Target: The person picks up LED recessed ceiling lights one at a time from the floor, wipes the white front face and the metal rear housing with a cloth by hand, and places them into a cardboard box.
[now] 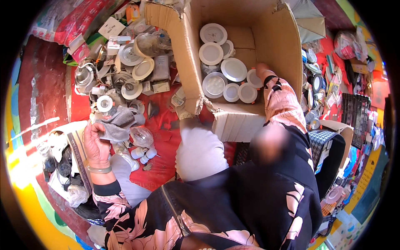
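Observation:
My left hand (96, 143) is raised at the left, its fingers closed on a grey cloth (118, 125). A bracelet circles that wrist. My right hand (262, 71) reaches down into a large open cardboard box (283, 37), against its right side. Beside it lies a small round white downlight (254, 78); the fingers are mostly hidden, so I cannot tell whether they grip it. Several more round white downlights rest on the box floor, among them a larger one (233, 69) and one with a dotted face (215, 85).
A heap of used lamps (143, 69), small boxes and wires covers the red sheet (160, 166) at the left. Nearer stands a carton (77, 154) with dark items. More lamps and a black plastic crate (354, 118) lie at the right. My knee (200, 154) is close to the box.

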The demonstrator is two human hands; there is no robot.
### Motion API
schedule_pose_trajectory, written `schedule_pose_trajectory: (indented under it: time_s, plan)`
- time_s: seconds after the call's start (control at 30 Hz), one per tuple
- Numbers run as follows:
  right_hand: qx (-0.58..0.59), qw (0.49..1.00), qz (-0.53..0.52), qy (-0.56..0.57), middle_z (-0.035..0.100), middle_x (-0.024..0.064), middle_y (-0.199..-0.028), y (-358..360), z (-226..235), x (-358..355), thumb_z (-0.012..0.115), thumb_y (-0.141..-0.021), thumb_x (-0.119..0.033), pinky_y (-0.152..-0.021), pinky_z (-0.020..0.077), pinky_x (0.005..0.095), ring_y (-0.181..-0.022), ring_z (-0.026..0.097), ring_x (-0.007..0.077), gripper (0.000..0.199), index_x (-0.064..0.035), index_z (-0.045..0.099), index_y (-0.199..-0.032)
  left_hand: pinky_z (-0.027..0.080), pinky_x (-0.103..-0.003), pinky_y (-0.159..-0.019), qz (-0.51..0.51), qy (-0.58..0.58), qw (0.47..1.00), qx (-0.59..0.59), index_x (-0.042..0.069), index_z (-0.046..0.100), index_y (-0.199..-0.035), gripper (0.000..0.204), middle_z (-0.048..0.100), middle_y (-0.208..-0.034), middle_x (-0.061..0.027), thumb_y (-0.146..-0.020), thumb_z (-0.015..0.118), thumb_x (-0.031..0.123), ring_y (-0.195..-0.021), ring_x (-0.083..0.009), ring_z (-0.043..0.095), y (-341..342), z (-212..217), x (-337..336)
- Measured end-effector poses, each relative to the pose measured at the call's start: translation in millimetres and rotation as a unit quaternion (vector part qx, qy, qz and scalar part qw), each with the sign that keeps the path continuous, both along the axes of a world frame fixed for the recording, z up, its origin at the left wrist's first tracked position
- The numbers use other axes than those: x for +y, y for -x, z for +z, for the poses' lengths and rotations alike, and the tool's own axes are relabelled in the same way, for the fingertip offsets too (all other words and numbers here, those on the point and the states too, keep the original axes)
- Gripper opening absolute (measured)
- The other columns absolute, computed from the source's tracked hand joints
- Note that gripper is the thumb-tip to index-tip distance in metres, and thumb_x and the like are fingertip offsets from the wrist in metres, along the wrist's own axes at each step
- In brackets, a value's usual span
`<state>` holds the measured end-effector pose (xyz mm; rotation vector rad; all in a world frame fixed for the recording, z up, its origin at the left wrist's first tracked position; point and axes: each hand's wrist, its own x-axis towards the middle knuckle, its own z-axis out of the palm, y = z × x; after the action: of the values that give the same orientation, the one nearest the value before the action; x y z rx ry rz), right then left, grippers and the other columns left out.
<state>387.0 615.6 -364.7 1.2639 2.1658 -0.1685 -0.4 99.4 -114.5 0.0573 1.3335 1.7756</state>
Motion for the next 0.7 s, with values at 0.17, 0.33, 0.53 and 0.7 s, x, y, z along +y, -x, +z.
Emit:
schedule_pose_trajectory:
  time_s: [0.17,0.33,0.53,0.7]
  plan:
    - [0.103,0.994,0.019,-0.038,0.065,0.0147,-0.099,40.0,93.6,-1.1,0.056,-0.082,-0.017,-0.082,0.0500,0.0370,-0.094,0.063,0.0284,0.022,-0.0082,0.067,-0.099,0.037,-0.036,-0.092,0.054,-0.003,0.998,0.040,0.004,0.052,-0.062,0.041,0.061,-0.092,-0.0188,-0.093,0.046,0.031,-0.094,-0.0275,0.054,-2.2,24.3,-15.0]
    - [0.559,0.815,0.070,0.134,0.067,0.0119,-0.099,142.8,261.7,-116.6,0.059,-0.085,-0.017,-0.075,0.0486,0.0333,-0.088,0.063,0.0236,0.023,-0.0062,0.064,-0.104,0.038,-0.034,-0.080,0.076,-0.021,0.986,0.147,0.008,0.042,-0.050,0.047,0.055,-0.072,-0.0151,-0.093,0.045,0.028,-0.079,-0.0237,0.051,-24.2,41.7,-38.6]
    - [0.399,0.712,0.338,0.469,0.043,0.0155,-0.130,208.0,329.5,-349.8,0.066,-0.082,-0.040,-0.099,0.0348,0.0309,-0.122,0.041,0.0216,0.080,-0.0031,0.025,-0.140,0.040,-0.030,-0.074,0.035,-0.152,0.974,0.164,0.004,0.046,-0.050,0.051,0.056,-0.079,-0.0136,-0.092,0.039,0.032,-0.075,-0.0193,0.052,-88.2,60.1,-45.3]
    - [0.370,0.445,-0.091,0.810,0.046,0.0053,-0.125,213.8,348.3,-445.3,0.065,-0.082,-0.041,-0.096,0.0362,0.0302,-0.116,0.043,0.0147,0.076,-0.0053,0.028,-0.138,0.041,-0.035,-0.082,-0.025,-0.177,0.884,0.432,0.002,0.054,-0.059,0.031,0.057,-0.078,-0.0143,-0.085,0.043,0.015,-0.086,-0.0250,0.054,-93.1,88.8,-87.0]
